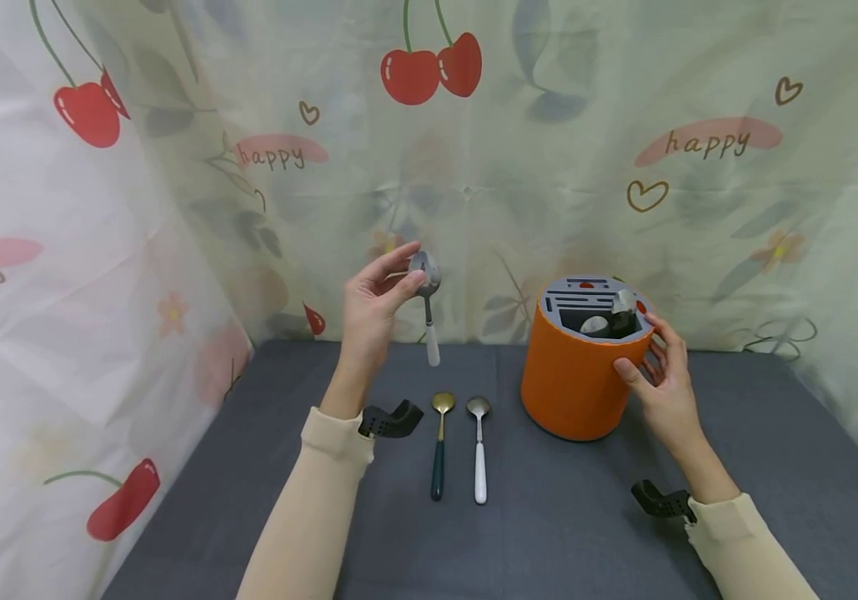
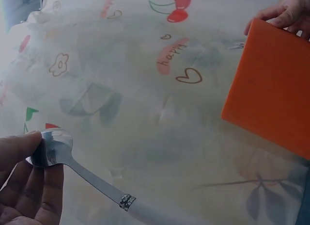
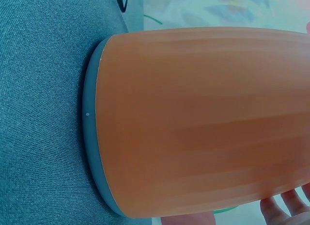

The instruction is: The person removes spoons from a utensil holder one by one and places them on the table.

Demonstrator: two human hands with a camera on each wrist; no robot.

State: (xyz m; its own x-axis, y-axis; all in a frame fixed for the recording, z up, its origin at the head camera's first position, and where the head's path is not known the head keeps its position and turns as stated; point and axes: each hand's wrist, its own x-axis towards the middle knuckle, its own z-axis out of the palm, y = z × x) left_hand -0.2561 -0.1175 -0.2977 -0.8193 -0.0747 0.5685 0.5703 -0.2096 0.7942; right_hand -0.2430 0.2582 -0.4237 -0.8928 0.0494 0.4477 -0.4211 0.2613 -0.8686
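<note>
Your left hand (image 1: 372, 308) pinches a metal spoon (image 2: 94, 180) by its bowl, white handle hanging downward, raised left of the upright orange holder (image 1: 571, 383), whose right side your right hand (image 1: 667, 392) grips, while a gold spoon (image 1: 439, 454) and a silver spoon (image 1: 480, 458) lie on the table (image 1: 549, 525).

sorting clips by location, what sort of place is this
Probably an indoor recording set-up rather than an everyday kitchen: cherry-print cloth hangs behind and beside a gray fabric-topped table, and black wrist-worn devices suggest filming. The room beyond can't be told.
</note>
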